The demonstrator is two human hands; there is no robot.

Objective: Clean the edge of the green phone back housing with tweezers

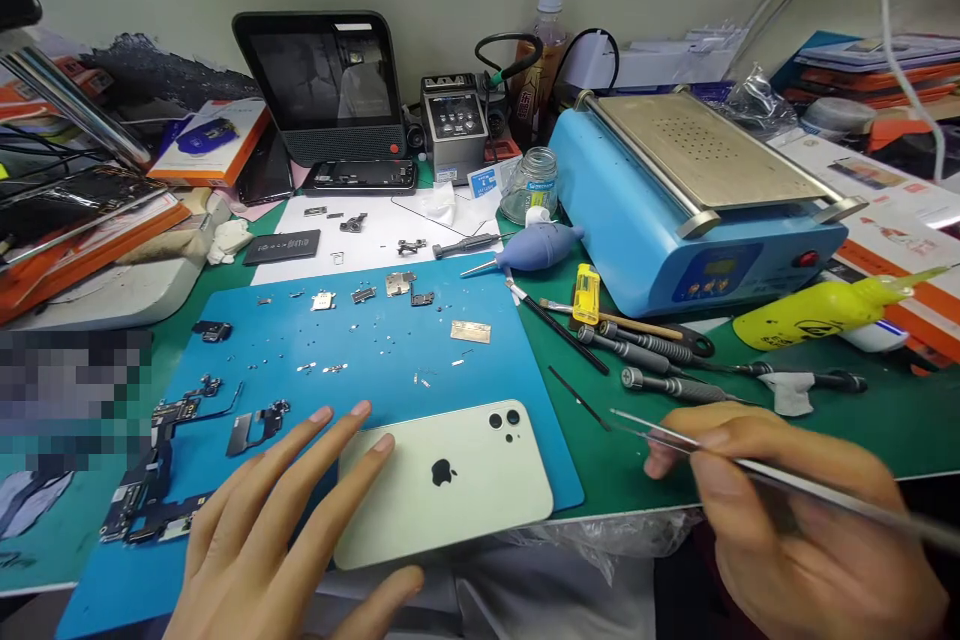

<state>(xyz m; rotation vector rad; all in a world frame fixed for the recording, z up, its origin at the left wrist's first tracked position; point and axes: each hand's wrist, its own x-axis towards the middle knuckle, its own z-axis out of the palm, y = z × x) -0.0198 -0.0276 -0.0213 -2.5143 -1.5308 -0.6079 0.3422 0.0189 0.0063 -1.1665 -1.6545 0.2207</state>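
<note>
A pale green phone back [472, 480] with an apple logo and two lenses lies face down on a blue mat [405, 360], close to the table's front edge. My left hand [277, 540] is spread over its left end, fingers apart, one fingertip at the phone's edge; contact is hard to tell. Pinched in my right hand [780, 490] is a pair of thin metal tweezers [750, 465], tips pointing left past the phone's right side. Small phone parts [259, 428] and a long dark board assembly [146, 490] lie left of the phone. Several tiny screws and metal plates [471, 331] dot the mat's upper half.
Right of the mat lie screwdrivers [637, 350], a blue air blower [540, 245] and a yellow bottle [817, 313]. Behind them stands a blue heating plate machine [675, 250]. A glass jar [531, 185], a battery [283, 247] and a tablet display [322, 80] are at the back.
</note>
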